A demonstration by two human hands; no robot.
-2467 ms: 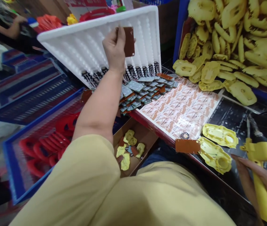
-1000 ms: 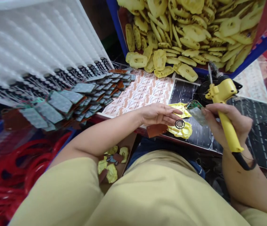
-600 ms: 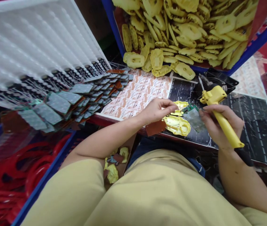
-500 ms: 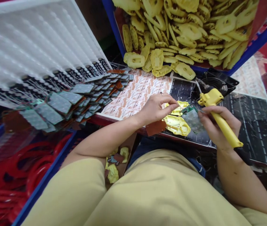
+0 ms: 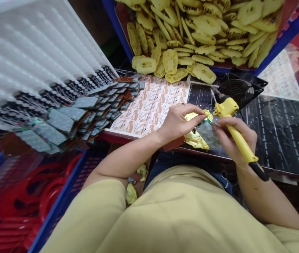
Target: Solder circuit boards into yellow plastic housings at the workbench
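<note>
My right hand (image 5: 237,135) is closed round a yellow soldering gun (image 5: 240,138), its metal tip pointing up and away. The thumb and fingertips of that hand also touch the edge of a circuit board (image 5: 209,133) with a grey, translucent face. My left hand (image 5: 182,121) pinches at the board's far left corner; a thin wire seems to be between the fingertips, too fine to make out for certain. Under the board lies a yellow plastic shell (image 5: 195,140), partly hidden. A brown board (image 5: 174,144) sticks out below my left wrist.
Stacked circuit boards (image 5: 86,116) with wires lie left, against a white ribbed foam tray (image 5: 41,45). A blue crate (image 5: 120,31) of yellow shells stands behind the bench. A black fan (image 5: 240,88) sits behind the soldering gun. Red plastic parts (image 5: 33,196) fill a crate at lower left.
The soldering gun and my right hand have shifted left, closer to my left hand. My left fingertips now meet the board's corner. The whole view has shifted slightly.
</note>
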